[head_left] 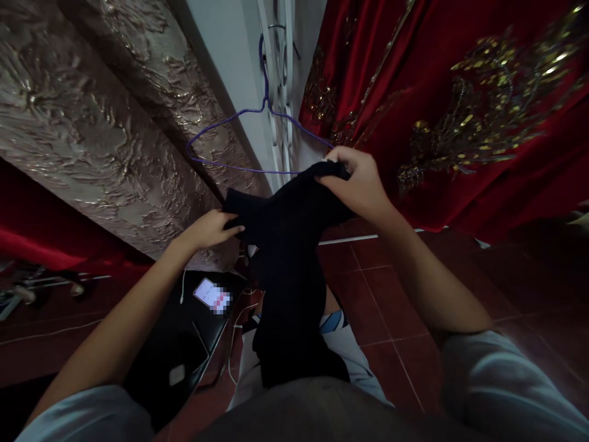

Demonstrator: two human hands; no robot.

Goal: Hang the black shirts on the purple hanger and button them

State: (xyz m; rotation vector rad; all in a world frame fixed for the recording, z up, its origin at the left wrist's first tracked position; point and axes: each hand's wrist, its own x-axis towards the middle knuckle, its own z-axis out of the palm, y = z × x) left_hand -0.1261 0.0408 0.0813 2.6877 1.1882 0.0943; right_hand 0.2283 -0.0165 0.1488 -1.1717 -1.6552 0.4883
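Observation:
I hold a black garment [289,258] up in front of me, and it hangs down toward my lap. My left hand [209,228] pinches its left top edge. My right hand [356,181] is closed on its right top corner, held higher. Just behind the garment a purple wire hanger [248,116] hangs from a white fixture [278,73] on the wall.
A red drape with gold embroidery [460,104] fills the right side. A beige embossed curtain [92,116] fills the left. Below lies a black surface [170,350] with a lit phone [212,294] and white cables. The floor is dark red tile [391,288].

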